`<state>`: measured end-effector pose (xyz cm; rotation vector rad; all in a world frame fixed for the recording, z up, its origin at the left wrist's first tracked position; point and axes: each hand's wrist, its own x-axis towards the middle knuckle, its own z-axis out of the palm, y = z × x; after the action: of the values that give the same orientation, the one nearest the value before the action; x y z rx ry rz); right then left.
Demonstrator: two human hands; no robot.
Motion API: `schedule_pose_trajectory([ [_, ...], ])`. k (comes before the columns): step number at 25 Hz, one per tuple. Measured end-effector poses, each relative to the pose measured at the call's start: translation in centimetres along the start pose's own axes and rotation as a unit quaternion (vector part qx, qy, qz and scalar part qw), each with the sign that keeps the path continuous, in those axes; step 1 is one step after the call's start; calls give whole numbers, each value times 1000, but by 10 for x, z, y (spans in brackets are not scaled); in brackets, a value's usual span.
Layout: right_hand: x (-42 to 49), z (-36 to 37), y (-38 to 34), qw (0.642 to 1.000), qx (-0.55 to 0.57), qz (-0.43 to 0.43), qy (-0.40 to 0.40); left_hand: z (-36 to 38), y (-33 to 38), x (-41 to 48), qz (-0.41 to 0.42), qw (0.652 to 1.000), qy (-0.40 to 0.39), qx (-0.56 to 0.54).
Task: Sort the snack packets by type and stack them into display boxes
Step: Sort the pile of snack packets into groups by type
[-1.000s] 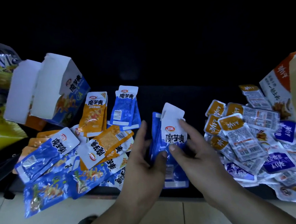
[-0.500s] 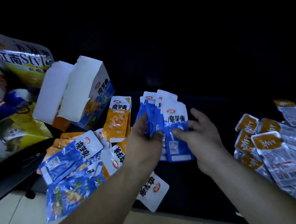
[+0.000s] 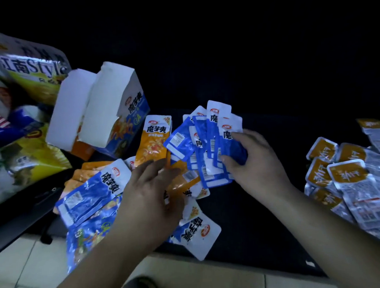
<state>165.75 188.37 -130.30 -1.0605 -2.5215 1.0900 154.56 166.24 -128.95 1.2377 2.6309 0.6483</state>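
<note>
Head cam looks down at a dark tabletop (image 3: pixel 244 218) covered in snacks. The right hand (image 3: pixel 252 160) grips a fanned bunch of blue packets (image 3: pixel 205 147), thumb on the front and fingers curled round the back, holding them just above the table near the middle. The left hand (image 3: pixel 152 190) is flat with its fingers straight and a bit spread, low over the mixed pile (image 3: pixel 87 194) of blue and orange packets. Can't tell if it's actually touching them. One orange packet (image 3: pixel 155 139) lies face up just past the left fingertips, right beside the fan.

Two display boxes sit tipped over at the back left, side by side: a blue box (image 3: pixel 135 109) and an orange-bottomed box (image 3: pixel 71 115), both showing white flaps. Big chip bags (image 3: pixel 24 71) are further left. Way over on the right, well apart from both hands, there's a heap of clear packets with orange labels (image 3: pixel 351 178). A blue-and-white packet (image 3: pixel 196 232) pokes over the front table edge by the left wrist.
</note>
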Motion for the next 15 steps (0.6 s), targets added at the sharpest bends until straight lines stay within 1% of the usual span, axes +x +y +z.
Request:
schedule_pose_trajectory([
  [1, -8, 1, 0, 998, -35, -35, -30, -2, -9, -11, -1, 998, -54, 21],
  [2, -15, 2, -1, 992, -70, -68, -74, -3, -15, -21, -21, 992, -119, 27],
  [3, -20, 4, 1, 982, -111, -93, -120, -2, -19, -28, -34, 986, -163, 24],
  [4, -22, 10, 3, 971, -152, -109, -150, 2, -21, -34, -38, 982, -184, 26],
  [5, -21, 14, 6, 965, -178, -115, -156, 6, -23, -36, -32, 983, -180, 27],
  [7, -17, 19, 6, 969, -175, -115, -128, 10, -23, -32, -19, 990, -136, 15],
  [9, -16, 20, 9, 973, -168, -142, -70, 11, -27, -31, -14, 996, -83, 0],
  [11, -18, 20, 15, 972, -176, -157, -9, 9, -27, -34, 7, 998, -57, 1],
  [12, -22, 19, 15, 972, -173, -156, 7, 7, -22, -37, 13, 999, -47, -1],
  [14, -33, 21, 12, 975, -148, -164, 9, 8, -11, -36, 12, 1000, -18, -5],
  [15, -39, 23, 10, 977, -129, -170, -6, 9, -7, -33, 10, 1000, -9, 9],
])
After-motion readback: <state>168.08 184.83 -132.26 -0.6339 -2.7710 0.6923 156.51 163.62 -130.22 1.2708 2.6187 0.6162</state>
